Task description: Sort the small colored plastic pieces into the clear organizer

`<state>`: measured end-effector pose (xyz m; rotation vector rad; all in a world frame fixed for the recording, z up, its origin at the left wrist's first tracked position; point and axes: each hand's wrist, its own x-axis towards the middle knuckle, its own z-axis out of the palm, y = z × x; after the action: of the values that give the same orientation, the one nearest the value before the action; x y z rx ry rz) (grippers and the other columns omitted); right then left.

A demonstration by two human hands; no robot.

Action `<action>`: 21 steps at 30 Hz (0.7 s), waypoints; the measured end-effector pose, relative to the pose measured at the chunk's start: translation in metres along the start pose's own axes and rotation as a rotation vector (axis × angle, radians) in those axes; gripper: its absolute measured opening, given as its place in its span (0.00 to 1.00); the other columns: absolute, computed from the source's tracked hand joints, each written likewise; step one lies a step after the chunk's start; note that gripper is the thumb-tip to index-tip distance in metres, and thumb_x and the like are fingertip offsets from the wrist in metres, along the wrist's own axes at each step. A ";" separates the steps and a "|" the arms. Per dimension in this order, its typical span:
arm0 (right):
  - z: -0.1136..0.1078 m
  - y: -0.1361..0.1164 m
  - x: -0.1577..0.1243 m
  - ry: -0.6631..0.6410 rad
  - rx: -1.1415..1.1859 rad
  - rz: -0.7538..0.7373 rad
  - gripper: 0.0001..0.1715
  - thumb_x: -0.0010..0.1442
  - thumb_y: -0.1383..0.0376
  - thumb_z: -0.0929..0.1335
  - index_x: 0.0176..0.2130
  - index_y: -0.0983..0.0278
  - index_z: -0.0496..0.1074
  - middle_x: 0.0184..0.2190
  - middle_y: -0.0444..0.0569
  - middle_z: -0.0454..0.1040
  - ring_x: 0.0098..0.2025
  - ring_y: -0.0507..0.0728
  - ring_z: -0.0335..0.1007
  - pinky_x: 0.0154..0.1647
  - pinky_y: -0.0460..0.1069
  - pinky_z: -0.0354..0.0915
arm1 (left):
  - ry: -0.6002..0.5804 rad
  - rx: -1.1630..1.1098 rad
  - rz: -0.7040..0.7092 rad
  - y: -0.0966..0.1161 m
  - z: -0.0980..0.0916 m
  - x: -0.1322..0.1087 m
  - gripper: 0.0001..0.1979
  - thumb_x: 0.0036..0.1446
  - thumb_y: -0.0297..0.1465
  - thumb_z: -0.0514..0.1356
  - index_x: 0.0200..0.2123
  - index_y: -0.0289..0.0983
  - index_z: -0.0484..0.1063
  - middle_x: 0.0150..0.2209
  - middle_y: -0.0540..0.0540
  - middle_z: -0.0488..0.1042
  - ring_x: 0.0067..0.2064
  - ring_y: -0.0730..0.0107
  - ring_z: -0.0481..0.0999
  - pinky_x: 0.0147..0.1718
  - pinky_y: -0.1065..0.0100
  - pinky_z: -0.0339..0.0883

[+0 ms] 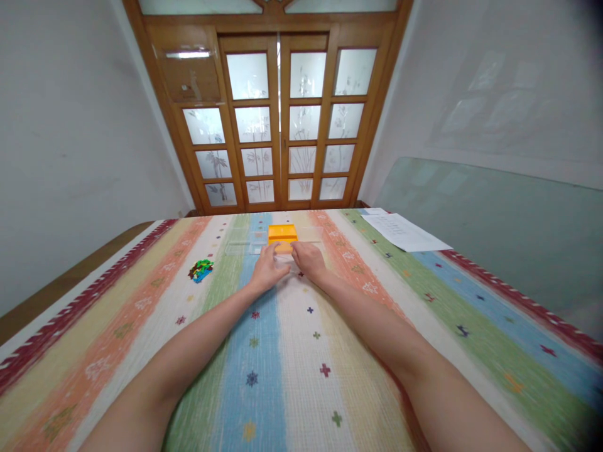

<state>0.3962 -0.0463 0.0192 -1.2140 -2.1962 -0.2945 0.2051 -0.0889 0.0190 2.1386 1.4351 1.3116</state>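
Note:
A small orange plastic box [282, 232] sits near the table's far edge, directly in front of both hands. My left hand [267, 269] has its curled fingertips at the box's near left corner, with the thumb pointing right. At the near right corner my right hand [308, 258] has its fingers bent against the edge. Both hands seem to grip the near orange part, though the fingertips partly cover it. Clear plastic trays [240, 241] lie just left of the box, and another clear piece [311, 235] lies to its right.
A little pile of green, blue, brown and yellow toy pieces [201, 270] rests left of my left hand. White paper sheets [405, 232] lie at the far right of the striped tablecloth [254, 402]. Wooden doors with glass panes [277, 125] stand beyond the table.

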 end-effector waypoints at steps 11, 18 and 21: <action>0.009 0.020 0.000 0.157 0.274 0.201 0.21 0.75 0.62 0.57 0.52 0.63 0.75 0.49 0.54 0.80 0.48 0.61 0.76 0.49 0.52 0.66 | -0.078 -0.281 0.016 -0.023 0.005 0.007 0.38 0.44 0.20 0.56 0.61 0.42 0.70 0.62 0.42 0.71 0.65 0.56 0.68 0.69 0.48 0.56; 0.009 0.021 -0.001 0.072 0.333 0.249 0.20 0.75 0.58 0.59 0.53 0.60 0.76 0.46 0.51 0.82 0.46 0.60 0.76 0.47 0.51 0.67 | -0.008 -0.407 -0.197 -0.027 -0.012 0.020 0.38 0.41 0.20 0.54 0.58 0.42 0.75 0.59 0.44 0.75 0.58 0.58 0.75 0.56 0.55 0.73; 0.008 0.021 -0.002 0.064 0.337 0.246 0.20 0.75 0.58 0.59 0.54 0.59 0.75 0.47 0.51 0.82 0.47 0.60 0.76 0.47 0.51 0.67 | 0.156 -0.417 -0.294 -0.039 -0.039 0.034 0.38 0.43 0.21 0.55 0.60 0.42 0.73 0.56 0.43 0.76 0.55 0.56 0.77 0.49 0.58 0.76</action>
<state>0.4109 -0.0325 0.0099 -1.2446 -1.9195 0.1317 0.1541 -0.0512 0.0349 1.5293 1.3241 1.5248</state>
